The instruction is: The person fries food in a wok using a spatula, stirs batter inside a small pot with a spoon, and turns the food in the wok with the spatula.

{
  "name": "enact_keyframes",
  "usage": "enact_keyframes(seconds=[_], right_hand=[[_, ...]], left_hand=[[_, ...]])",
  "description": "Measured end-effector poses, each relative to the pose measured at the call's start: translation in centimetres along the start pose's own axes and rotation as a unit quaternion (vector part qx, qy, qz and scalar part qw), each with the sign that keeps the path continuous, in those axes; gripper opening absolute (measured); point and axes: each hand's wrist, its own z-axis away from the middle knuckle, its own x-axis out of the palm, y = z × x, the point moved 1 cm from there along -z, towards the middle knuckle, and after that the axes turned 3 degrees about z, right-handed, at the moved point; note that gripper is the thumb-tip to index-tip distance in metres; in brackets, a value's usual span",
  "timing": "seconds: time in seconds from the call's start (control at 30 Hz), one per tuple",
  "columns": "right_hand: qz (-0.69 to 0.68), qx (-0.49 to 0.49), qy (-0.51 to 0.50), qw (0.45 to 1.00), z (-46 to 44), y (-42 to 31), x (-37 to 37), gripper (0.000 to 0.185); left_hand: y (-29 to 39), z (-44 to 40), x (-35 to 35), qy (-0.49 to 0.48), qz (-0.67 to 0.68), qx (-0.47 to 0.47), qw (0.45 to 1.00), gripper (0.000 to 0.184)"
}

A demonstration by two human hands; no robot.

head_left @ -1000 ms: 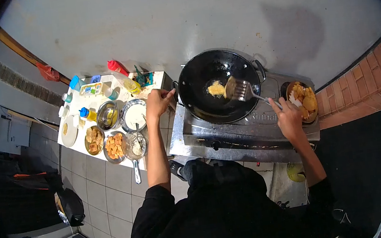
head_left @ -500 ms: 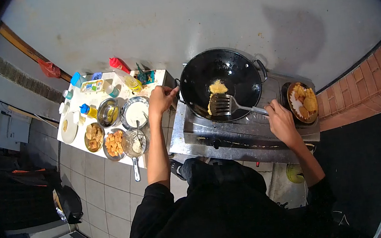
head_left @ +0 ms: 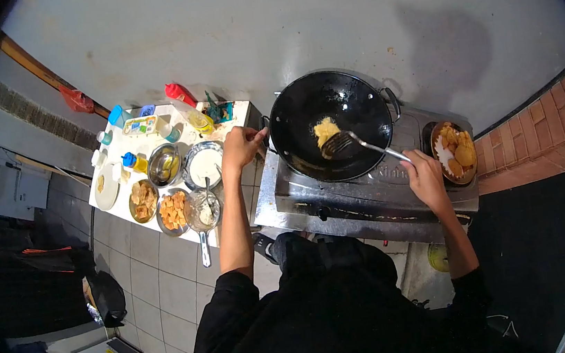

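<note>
A black wok (head_left: 292,109) sits on the metal gas stove (head_left: 299,199), oil shining inside it. My left hand (head_left: 243,147) is closed at the wok's left loop handle (head_left: 264,123), fingertips pinched on it. The handle of a slotted turner (head_left: 371,145) is gripped in my right hand (head_left: 425,175). Inside the wok, the turner's tilted head lies against the lower edge of a pale yellow fried piece (head_left: 325,130). Whether it reaches under the piece I cannot tell. To the right of my right hand is a brown bowl (head_left: 474,167) of golden fried pieces on white paper.
On the left, a white table (head_left: 114,201) holds a bowl of white batter (head_left: 205,166), a small pan with a spoon (head_left: 204,238), a plate of orange cubes (head_left: 173,211), a metal bowl (head_left: 164,165) and several bottles. A brick ledge (head_left: 537,147) stands at the right.
My right hand has turned the turner, so its head now tilts on edge and sits a little higher and further right. My left hand stays at the handle.
</note>
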Motion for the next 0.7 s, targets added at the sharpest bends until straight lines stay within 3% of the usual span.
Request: enact_keyframes(seconds=[0.1, 0.37, 0.47, 0.6, 0.7], right_hand=[[0.056, 0.021, 0.000, 0.998, 0.8, -0.3, -0.1, 0.022], [0.135, -0.086, 0.024, 0.987, 2.3, -0.8, -0.7, 0.028], [0.126, -0.036, 0.030, 0.991, 2.5, -0.6, -0.3, 0.029], [0.138, -0.069, 0.014, 0.988, 2.5, -0.3, -0.8, 0.030], [0.148, -0.020, 0.021, 0.989, 2.6, -0.1, -1.1, 0.030]], left_hand=[[-0.3, -0.2, 0.2, -0.007, 0.005, -0.012, 1.000, 0.042], [0.6, 0.0, -0.2, 0.003, -0.009, 0.002, 1.000, 0.040], [0.2, -0.2, 0.2, 0.004, -0.001, 0.002, 1.000, 0.039], [0.2, -0.2, 0.0, 0.009, -0.022, -0.001, 1.000, 0.038], [-0.5, -0.3, 0.4, 0.017, 0.007, 0.027, 0.999, 0.038]])
